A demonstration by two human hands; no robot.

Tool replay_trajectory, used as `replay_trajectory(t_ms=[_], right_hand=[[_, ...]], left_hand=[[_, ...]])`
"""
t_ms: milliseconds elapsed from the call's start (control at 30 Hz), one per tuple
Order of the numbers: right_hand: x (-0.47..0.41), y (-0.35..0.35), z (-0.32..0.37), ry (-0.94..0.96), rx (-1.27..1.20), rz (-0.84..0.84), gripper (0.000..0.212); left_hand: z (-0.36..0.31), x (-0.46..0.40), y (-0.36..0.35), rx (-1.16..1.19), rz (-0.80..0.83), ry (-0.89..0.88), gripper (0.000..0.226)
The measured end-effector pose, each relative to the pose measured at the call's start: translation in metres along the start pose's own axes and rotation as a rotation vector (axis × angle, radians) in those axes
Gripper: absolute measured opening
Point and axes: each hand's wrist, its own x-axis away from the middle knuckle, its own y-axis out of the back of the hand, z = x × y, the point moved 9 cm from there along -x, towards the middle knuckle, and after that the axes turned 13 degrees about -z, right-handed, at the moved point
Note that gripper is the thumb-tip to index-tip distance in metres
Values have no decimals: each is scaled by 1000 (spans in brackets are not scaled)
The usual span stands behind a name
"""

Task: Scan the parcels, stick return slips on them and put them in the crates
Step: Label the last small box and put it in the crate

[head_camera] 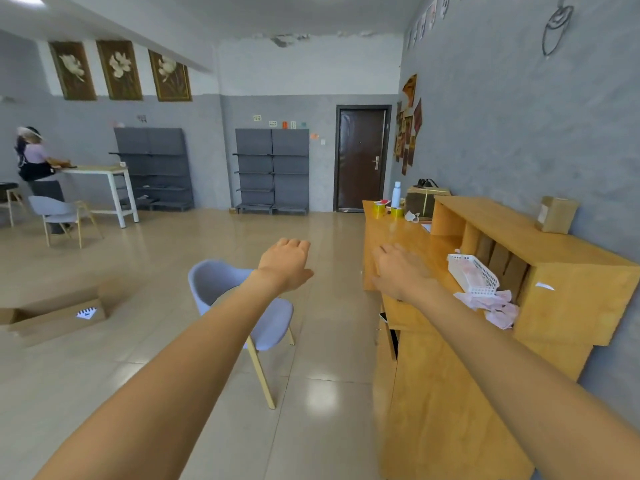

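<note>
Both my arms stretch forward at chest height. My left hand (285, 263) hangs in the air above a grey chair (242, 306), back of the hand up, fingers bent downward, holding nothing. My right hand (398, 268) hovers by the left edge of the wooden counter (408, 237), fingers relaxed and empty. A white mesh basket (472, 273) with pink slips in it stands on the counter, and more pink slips (498, 306) lie crumpled beside it. A small cardboard parcel (556, 214) sits on the counter's raised shelf. An open cardboard box (55, 313) lies on the floor at left.
Two yellow tape rolls (388, 211), a white bottle (396, 194) and a brown bag (424, 200) stand at the counter's far end. Grey shelving (272, 171) and a dark door (362, 157) line the back wall. A person stands at a white table (104, 171) far left, near another chair (62, 213).
</note>
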Motion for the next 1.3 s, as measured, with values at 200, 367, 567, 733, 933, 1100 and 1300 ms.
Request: replay_trajectory(t_ms=[200, 367, 567, 733, 933, 1100, 1300], right_hand=[[-102, -82, -2, 17, -23, 48, 40], [-189, -158, -16, 7, 2, 67, 41], [-323, -230, -57, -77, 4, 39, 43], [-409, -257, -97, -170, -23, -6, 56], [-484, -312, -171, -271, 5, -7, 57], [-533, -360, -257, -346, 24, 4, 66], [-570, -370, -386, -511, 57, -57, 63]], left_hand=[[57, -94, -64, 1, 38, 51, 60], [88, -187, -134, 17, 60, 28, 63], [131, -336, -191, 34, 41, -25, 67], [135, -448, -224, 100, 22, -57, 70], [95, -569, -283, 117, 33, -173, 71], [34, -665, -319, 177, -15, -301, 68], [-69, -778, -344, 297, -76, -456, 68]])
